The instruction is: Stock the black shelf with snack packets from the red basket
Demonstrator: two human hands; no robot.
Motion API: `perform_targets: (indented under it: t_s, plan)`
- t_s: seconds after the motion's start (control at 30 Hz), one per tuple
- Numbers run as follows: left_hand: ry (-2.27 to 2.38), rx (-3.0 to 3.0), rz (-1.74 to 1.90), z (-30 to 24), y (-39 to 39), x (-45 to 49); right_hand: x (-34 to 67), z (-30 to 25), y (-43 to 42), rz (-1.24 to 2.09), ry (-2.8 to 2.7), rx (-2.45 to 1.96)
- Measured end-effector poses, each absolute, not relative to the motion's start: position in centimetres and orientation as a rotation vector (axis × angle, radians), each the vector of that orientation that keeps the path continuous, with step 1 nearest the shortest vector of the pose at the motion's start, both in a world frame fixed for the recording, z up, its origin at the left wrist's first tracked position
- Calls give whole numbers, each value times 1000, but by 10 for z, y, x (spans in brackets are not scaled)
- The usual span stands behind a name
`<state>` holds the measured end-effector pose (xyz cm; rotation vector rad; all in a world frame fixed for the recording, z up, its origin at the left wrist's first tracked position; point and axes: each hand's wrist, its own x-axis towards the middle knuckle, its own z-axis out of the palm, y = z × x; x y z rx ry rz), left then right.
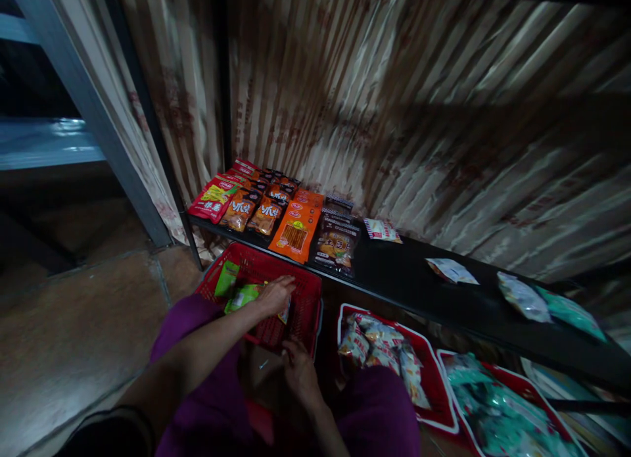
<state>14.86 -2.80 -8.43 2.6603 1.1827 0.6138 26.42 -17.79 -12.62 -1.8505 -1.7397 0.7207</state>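
A red basket (305, 299) sits in front of my knees, below the shelf's front edge. My left hand (276, 296) reaches into it, its fingers closed over a small yellow-edged snack packet (284, 312), mostly hidden beneath the hand. Left of that hand lie green snack packets (241, 298) in the same basket. My right hand (299, 371) is at the basket's near rim, fingers curled against it; the fingertips are in dim light.
A dark shelf (389, 266) bears red, orange and brown snack bags (296, 227) at its left and scattered packets farther right. Another basket (446, 404) holds white packets; a third (557, 421) holds teal ones. A metal post (148, 125) stands left. Pleated curtain (394, 82) hangs behind.
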Motion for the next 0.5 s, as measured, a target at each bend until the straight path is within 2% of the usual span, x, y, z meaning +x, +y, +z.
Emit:
perform_targets:
  t_s: [0.17,0.3,0.5]
  plan:
    - [1254,2662,788,-76,-11,155,285,-114,-160,541,-1673,-1829]
    - [1347,2638,1040,-73,21,156,292,-94,-113,368,-1679,-1739]
    - [1471,2550,892,-66,61,158,288,-63,-6,188,-1830,-1680]
